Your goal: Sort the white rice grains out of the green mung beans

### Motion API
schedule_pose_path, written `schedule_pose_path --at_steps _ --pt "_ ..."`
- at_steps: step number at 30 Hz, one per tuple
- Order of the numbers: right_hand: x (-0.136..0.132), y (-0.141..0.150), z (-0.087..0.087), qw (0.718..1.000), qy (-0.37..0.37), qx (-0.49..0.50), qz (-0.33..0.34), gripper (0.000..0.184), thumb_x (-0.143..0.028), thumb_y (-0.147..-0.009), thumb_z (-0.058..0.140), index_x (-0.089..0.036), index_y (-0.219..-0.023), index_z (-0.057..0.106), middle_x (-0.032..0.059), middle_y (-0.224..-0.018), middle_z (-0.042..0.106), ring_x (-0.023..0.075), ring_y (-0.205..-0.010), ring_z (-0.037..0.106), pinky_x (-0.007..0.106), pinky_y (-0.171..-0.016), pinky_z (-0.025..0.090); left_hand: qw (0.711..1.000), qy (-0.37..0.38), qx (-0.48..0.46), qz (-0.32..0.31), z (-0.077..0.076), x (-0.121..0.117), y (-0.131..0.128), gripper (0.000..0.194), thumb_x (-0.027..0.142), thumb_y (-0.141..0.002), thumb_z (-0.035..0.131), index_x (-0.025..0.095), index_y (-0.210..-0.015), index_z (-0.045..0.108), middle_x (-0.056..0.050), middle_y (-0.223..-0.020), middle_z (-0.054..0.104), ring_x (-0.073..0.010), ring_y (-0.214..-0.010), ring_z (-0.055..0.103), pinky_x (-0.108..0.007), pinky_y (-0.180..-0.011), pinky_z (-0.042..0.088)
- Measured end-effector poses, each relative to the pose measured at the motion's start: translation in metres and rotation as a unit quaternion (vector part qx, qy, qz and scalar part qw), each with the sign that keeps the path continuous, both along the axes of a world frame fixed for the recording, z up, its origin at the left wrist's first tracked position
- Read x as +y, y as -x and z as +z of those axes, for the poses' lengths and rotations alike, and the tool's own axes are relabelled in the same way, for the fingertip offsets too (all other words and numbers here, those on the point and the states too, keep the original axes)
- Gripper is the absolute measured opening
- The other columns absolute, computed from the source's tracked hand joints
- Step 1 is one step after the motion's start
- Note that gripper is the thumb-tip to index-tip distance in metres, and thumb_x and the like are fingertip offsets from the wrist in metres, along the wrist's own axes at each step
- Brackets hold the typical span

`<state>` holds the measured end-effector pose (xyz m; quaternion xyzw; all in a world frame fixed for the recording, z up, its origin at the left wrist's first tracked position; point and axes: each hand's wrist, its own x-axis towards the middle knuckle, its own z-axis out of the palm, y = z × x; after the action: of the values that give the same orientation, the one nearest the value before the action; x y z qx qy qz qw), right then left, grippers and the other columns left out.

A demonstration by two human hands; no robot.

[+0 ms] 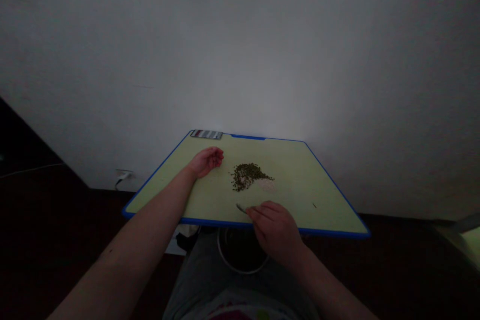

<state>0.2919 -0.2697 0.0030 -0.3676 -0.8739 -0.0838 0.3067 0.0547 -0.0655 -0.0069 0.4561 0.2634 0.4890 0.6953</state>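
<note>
A pile of small dark green beans (247,176) lies mid-table, with a small patch of pale grains (267,184) at its right side. My left hand (207,160) rests on the pale green table (292,200) to the left of the pile, its fingers curled loosely, nothing visible in them. My right hand (275,227) is at the table's near edge, closed in a pinch on thin metal tweezers (242,208) whose tip points left towards the pile without touching it.
The table has a blue rim (333,232) and stands against a white wall. A small striped card (206,134) lies at its far left corner. A dark bowl with a white rim (240,257) sits on my lap under the near edge. A wall socket (123,176) is low left.
</note>
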Motion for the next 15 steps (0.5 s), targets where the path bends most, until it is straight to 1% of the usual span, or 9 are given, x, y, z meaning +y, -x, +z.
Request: schedule_pose_path --at_steps 4,6,8,11,15 --pt "-0.010 0.032 -0.001 0.993 0.026 -0.107 0.048 0.022 -0.019 -0.088 0.051 -0.015 -0.107 0.061 0.0073 -0.092 0.068 0.0190 -0.082 0.055 0.032 -0.075 0.044 1.000 -0.002 -0.001 0.002 0.000 0.000 0.000 0.020 0.030 -0.074 0.060 0.011 -0.081 0.063 -0.006 -0.071 0.064 -0.0126 -0.058 0.058 -0.024 -0.055 0.045" --pt "-0.008 0.046 -0.003 0.988 0.045 -0.143 0.039 0.025 -0.019 -0.086 0.054 -0.013 -0.109 0.060 0.0088 -0.095 0.067 0.0204 -0.082 0.054 0.033 -0.072 0.044 1.000 -0.001 0.002 0.002 -0.001 0.001 0.000 0.021 0.030 -0.074 0.061 0.011 -0.081 0.063 -0.006 -0.071 0.064 -0.0124 -0.058 0.058 -0.024 -0.055 0.045" --pt "-0.002 0.052 -0.004 0.987 0.063 -0.147 0.008 0.026 -0.018 -0.085 0.055 -0.013 -0.110 0.060 0.0093 -0.096 0.066 0.0211 -0.084 0.053 0.033 -0.072 0.043 1.000 0.001 0.003 0.002 -0.003 0.002 0.000 0.022 0.031 -0.073 0.062 0.011 -0.081 0.064 -0.006 -0.071 0.064 -0.0123 -0.058 0.058 -0.024 -0.056 0.045" --pt "0.008 0.046 -0.006 0.985 0.091 -0.138 -0.044 0.026 -0.017 -0.085 0.054 -0.014 -0.110 0.060 0.0086 -0.093 0.066 0.0210 -0.086 0.053 0.032 -0.075 0.042 1.000 0.003 -0.002 0.005 -0.003 0.002 0.000 0.021 0.031 -0.073 0.062 0.011 -0.080 0.064 -0.006 -0.071 0.064 -0.0118 -0.059 0.058 -0.024 -0.057 0.045" --pt "0.016 0.029 -0.006 0.980 0.109 -0.140 -0.087 0.029 -0.016 -0.087 0.051 -0.014 -0.114 0.060 0.0091 -0.094 0.067 0.0205 -0.089 0.052 0.031 -0.080 0.041 1.000 0.002 0.003 -0.001 -0.001 0.000 -0.001 0.020 0.029 -0.074 0.062 0.011 -0.081 0.063 -0.007 -0.072 0.064 -0.0125 -0.059 0.058 -0.025 -0.055 0.044"
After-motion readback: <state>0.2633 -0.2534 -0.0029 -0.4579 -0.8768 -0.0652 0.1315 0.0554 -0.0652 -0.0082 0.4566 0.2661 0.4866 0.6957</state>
